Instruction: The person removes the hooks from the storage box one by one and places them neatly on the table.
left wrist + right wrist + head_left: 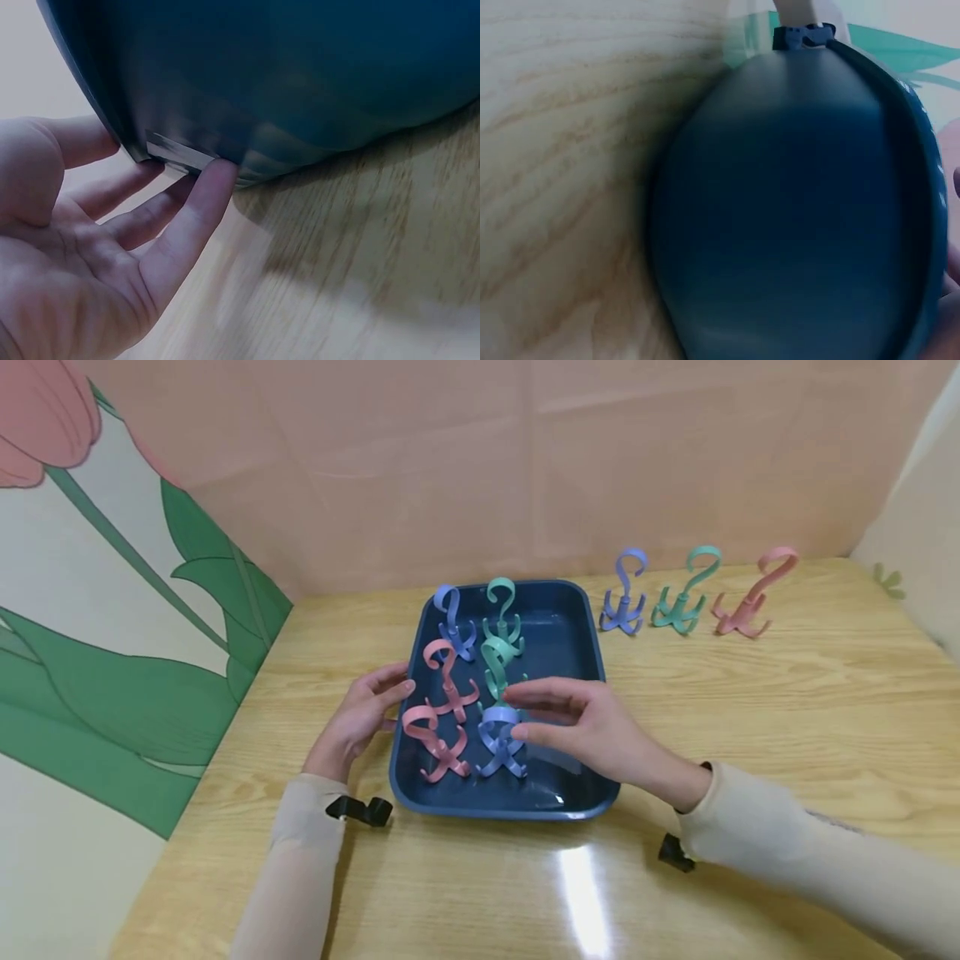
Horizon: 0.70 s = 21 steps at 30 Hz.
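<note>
A dark blue tray (pixel 581 652) holds multi-claw hanging hooks in pairs of colours. On its left side stand a blue hook (pixel 454 631) at the back, then a pink hook (pixel 453 700) and another pink hook (pixel 446 757). Along the middle are a green hook (pixel 504 628), a second green hook (pixel 495 664) partly hidden by fingers, and a blue hook (pixel 501 757). My left hand (pixel 366 714) grips the tray's left rim, its thumb at the edge. Over the front blue hook my right hand (pixel 592 727) hovers, thumb and fingers apart.
Behind the tray's right corner, a blue hook (pixel 622 606), a green hook (pixel 682 606) and a pink hook (pixel 746 610) stand in a row on the wooden table (pixel 750 710). A pink cloth wall (pixel 450 485) borders the back.
</note>
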Motion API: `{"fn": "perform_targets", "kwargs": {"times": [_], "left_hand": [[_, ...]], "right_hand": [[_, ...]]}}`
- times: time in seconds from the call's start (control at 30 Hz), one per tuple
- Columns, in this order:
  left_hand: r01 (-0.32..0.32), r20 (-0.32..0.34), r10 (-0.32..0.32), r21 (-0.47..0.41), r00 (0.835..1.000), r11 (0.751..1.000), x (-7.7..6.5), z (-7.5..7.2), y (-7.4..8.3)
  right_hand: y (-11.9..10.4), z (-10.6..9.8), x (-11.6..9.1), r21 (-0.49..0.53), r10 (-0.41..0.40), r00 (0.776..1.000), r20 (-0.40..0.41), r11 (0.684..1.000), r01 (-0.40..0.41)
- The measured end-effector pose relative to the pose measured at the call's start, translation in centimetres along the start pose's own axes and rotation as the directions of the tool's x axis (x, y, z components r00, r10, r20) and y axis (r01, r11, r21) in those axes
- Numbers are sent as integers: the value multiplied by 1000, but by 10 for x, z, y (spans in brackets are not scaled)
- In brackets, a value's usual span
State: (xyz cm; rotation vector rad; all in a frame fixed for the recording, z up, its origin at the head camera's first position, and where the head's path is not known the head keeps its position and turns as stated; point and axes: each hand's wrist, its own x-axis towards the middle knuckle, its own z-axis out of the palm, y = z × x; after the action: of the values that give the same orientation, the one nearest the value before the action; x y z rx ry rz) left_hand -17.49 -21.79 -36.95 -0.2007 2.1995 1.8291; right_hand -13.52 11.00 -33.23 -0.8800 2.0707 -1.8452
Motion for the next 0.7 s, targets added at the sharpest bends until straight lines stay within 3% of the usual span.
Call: {"fn": "perform_targets", "kwargs": {"times": [0.3, 0.7], "left_hand": [[9, -3, -9, 10, 1000, 1000, 1, 1, 0], [-3, 5, 3, 3, 1000, 1000, 0, 0, 0]], "right_hand": [[7, 12, 1, 50, 46, 999, 16, 998, -47], [6, 13, 1, 37, 4, 1000, -4, 999, -4]]}}
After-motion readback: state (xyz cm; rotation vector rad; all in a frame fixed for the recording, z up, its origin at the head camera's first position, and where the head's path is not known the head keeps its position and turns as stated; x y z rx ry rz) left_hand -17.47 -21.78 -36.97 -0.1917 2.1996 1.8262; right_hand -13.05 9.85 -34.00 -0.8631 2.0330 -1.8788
